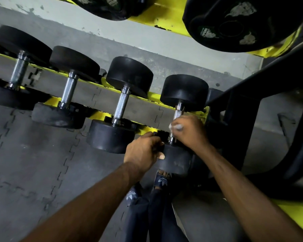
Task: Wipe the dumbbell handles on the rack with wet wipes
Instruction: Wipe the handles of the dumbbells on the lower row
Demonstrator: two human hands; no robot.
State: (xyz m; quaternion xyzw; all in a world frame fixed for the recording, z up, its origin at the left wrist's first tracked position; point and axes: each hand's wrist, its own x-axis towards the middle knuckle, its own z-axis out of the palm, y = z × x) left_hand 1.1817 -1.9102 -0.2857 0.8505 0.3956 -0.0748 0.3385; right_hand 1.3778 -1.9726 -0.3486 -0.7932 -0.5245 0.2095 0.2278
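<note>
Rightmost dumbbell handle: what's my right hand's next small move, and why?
Probably slide the right hand, gripping the white wet wipe, up the steel handle toward the far black rubber head; that stretch shows bare; the left hand steadies the near head.

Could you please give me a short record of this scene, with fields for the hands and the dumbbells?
right hand: holds wet wipe against handle of rightmost dumbbell
left hand: grips that dumbbell's near head
rack: yellow, at least four dumbbells on this tier
floor: grey interlocking mats
</note>
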